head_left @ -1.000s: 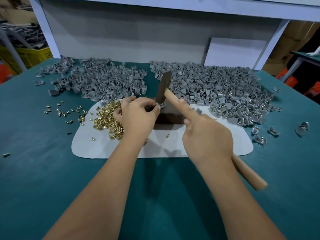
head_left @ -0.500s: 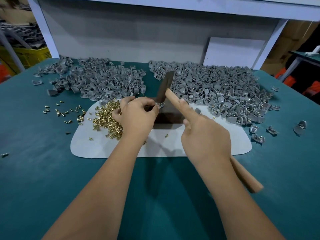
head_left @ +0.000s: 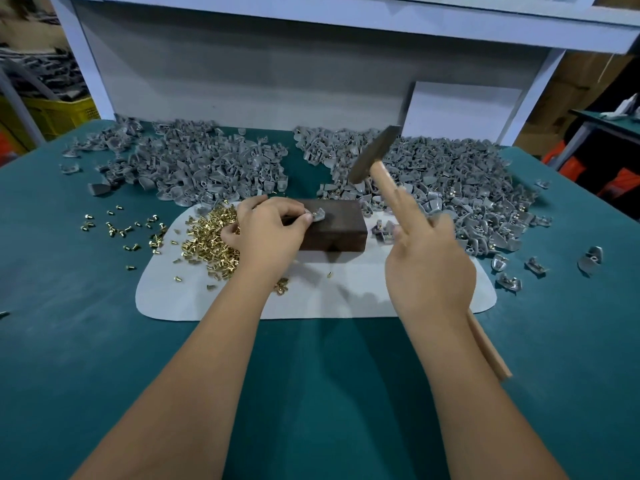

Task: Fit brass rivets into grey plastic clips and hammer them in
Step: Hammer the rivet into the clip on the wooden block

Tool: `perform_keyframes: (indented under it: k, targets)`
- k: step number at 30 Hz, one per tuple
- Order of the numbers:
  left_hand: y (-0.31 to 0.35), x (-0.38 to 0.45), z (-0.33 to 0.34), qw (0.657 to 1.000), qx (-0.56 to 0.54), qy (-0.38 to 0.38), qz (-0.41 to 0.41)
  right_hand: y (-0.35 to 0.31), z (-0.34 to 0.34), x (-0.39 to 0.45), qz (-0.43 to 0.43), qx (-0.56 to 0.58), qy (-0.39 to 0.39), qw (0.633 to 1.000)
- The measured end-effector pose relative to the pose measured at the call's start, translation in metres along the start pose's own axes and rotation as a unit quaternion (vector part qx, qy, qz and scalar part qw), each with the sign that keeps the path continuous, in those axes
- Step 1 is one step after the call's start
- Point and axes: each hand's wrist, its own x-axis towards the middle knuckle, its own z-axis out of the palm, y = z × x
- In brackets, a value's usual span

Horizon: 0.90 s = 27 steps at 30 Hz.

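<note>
We see the hammer [head_left: 375,155] has risen off the block [head_left: 332,226]; right hand [head_left: 429,268] grips its handle, left hand [head_left: 266,233] pinches the clip [head_left: 317,214] at its fingertips.

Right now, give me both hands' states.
Left hand: pinching a clip on the block.
Right hand: gripping the raised hammer.

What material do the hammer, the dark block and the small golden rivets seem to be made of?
Hammer: pale, unpainted handle, likely wood; dull grey head, likely steel.
Dark block: brown-black, matte, sharp-edged; probably metal or dense hardwood, I cannot tell which.
Rivets: shiny yellow with bright glints, so polished brass or brass-plated metal.
</note>
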Motion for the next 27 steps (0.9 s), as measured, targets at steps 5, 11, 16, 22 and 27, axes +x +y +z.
perform_keyframes:
  k: [5,11,16,22,27]
  targets:
    - [0.001,-0.003,-0.006,0.998,-0.049,-0.029,-0.010,0.020,0.014,0.015,0.051,-0.004,-0.054,0.997]
    - [0.002,-0.004,-0.007,0.998,-0.053,-0.034,-0.007,0.028,0.028,0.016,0.068,-0.030,-0.080,0.994]
    - [0.001,-0.005,-0.008,0.999,-0.041,-0.034,0.003,0.023,0.030,0.014,0.041,-0.087,-0.058,0.994]
    - [0.000,-0.008,-0.011,0.997,-0.031,-0.039,0.059,-0.006,0.032,0.012,-0.054,0.125,0.005,0.991]
    - [0.002,-0.007,-0.012,0.990,-0.063,-0.038,0.119,-0.033,0.046,0.022,-0.121,0.188,-0.074,0.972]
